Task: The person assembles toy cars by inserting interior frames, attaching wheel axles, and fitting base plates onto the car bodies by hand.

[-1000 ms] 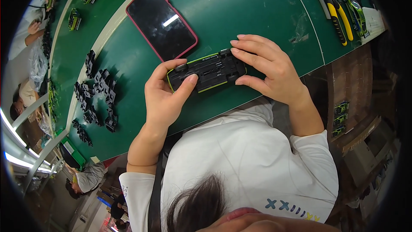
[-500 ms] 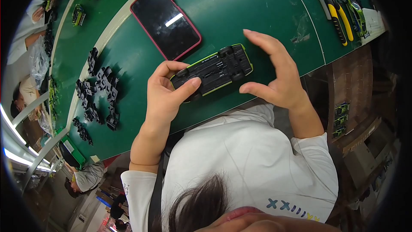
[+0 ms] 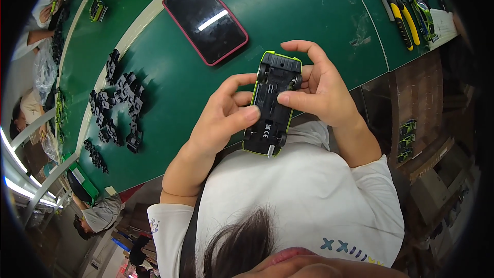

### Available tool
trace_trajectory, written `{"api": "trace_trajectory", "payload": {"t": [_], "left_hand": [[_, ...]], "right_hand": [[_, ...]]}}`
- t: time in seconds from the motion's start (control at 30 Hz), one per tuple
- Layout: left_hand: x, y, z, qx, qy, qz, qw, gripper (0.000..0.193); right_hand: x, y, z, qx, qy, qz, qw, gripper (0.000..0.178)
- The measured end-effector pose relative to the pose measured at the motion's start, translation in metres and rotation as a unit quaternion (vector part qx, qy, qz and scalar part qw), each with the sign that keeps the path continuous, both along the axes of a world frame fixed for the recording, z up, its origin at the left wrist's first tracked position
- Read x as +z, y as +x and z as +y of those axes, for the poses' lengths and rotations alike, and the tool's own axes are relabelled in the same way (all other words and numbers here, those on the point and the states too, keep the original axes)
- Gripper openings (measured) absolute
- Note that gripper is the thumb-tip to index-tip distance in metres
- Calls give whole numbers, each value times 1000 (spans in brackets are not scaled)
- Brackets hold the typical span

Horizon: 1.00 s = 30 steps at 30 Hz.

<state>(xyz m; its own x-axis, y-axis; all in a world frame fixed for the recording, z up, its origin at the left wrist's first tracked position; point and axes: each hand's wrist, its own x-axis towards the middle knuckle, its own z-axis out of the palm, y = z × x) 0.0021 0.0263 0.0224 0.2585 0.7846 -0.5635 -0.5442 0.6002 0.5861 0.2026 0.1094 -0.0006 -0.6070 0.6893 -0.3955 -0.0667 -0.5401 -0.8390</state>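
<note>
A toy car (image 3: 272, 98) with a black underside and a bright green rim is held bottom up over the near edge of the table, its long side running toward me. My left hand (image 3: 224, 110) grips its left side, thumb on the underside and fingers bent behind. On the right side, my right hand (image 3: 321, 90) presses its thumb to the underside, with the index finger stretched past the far end. A small silvery peg (image 3: 270, 150) shows at the near end. The car's upper body faces away and is hidden.
A phone in a red case (image 3: 206, 20) lies beyond my hands on the green table (image 3: 303, 20). Black plastic parts (image 3: 121, 103) are heaped at left. Yellow-handled pliers (image 3: 404, 23) lie at far right. More green toy cars (image 3: 98, 9) stand at far left, where other people sit.
The toy car has turned from lying crosswise to pointing lengthwise and has come nearer to me. My right hand, apart from it before, has closed on its right side.
</note>
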Motion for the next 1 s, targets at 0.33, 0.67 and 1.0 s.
{"api": "trace_trajectory", "payload": {"t": [0.33, 0.67, 1.0], "left_hand": [[-14, 9, -5, 32, 32, 77, 996, 41], [-14, 3, -6, 81, 76, 127, 986, 37], [-16, -11, -5, 156, 93, 173, 968, 33]], "right_hand": [[2, 10, -2, -112, 280, 52, 952, 71], [4, 24, -7, -74, 222, 45, 971, 105], [-6, 32, -21, 73, 257, 198, 943, 111]]}}
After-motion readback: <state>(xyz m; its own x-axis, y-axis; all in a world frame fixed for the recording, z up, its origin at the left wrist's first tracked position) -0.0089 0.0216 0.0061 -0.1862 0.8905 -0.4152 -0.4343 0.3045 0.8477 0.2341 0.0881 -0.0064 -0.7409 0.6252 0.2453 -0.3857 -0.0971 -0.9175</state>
